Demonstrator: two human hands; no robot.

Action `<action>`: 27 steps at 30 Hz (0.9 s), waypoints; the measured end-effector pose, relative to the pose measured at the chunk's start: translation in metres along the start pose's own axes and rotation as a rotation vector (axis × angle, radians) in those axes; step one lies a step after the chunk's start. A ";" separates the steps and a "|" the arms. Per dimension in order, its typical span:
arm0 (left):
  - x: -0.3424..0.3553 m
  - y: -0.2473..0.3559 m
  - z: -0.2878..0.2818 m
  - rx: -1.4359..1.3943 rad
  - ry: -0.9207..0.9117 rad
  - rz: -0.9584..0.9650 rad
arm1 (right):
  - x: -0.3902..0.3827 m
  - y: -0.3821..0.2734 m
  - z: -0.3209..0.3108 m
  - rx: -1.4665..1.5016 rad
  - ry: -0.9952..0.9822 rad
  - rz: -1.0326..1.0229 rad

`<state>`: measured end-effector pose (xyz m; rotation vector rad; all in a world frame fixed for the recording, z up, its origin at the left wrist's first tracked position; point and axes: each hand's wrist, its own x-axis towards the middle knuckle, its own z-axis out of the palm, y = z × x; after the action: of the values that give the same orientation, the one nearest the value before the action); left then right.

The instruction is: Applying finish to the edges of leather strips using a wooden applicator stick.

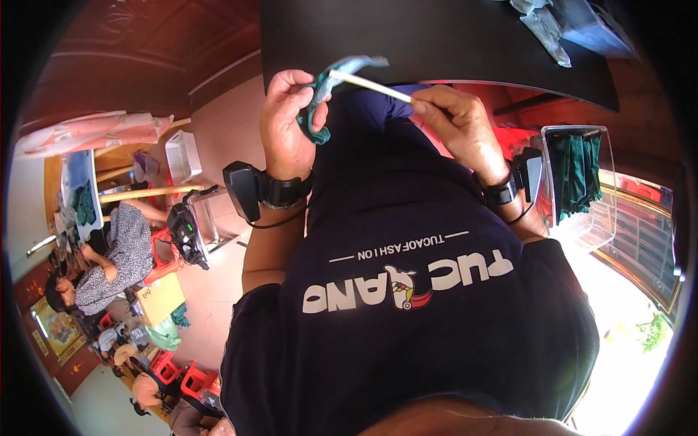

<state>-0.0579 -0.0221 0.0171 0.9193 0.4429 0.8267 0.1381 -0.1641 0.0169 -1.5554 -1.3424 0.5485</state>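
Note:
My left hand (pixel 282 120) is closed, pinching a strip of dark green cloth (pixel 318 120) between thumb and fingers. One end of the cloth hangs below the fingers, and a paler, shinier part reaches out to the right. In my right hand (pixel 459 120) is a thin white stick (pixel 374 86), gripped near its right end between thumb and forefinger. The stick's far tip meets the pale part of the cloth; whether it lies inside a fold or only against it, I cannot tell. Both hands are above my lap, at the table's near edge.
A black table (pixel 400 36) lies ahead, with crumpled clear plastic bags (pixel 547 33) at its far right. Right of me stands a clear bin (pixel 609 196) with green cloth (pixel 576 174) over it. At left are seated people, a white basket (pixel 182 156), a cardboard box (pixel 161 298) and red stools (pixel 196 379).

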 end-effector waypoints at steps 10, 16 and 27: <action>0.000 -0.016 0.011 -0.054 0.094 0.169 | 0.003 -0.019 0.019 0.075 -0.163 0.121; -0.002 -0.026 0.021 0.032 0.241 0.324 | -0.001 -0.011 0.024 0.045 -0.098 0.135; 0.006 -0.050 0.009 0.252 0.271 0.598 | 0.000 -0.005 0.031 0.002 -0.028 0.121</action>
<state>-0.0267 -0.0391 -0.0200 1.2020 0.5223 1.4769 0.1094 -0.1532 0.0081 -1.6403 -1.2739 0.6482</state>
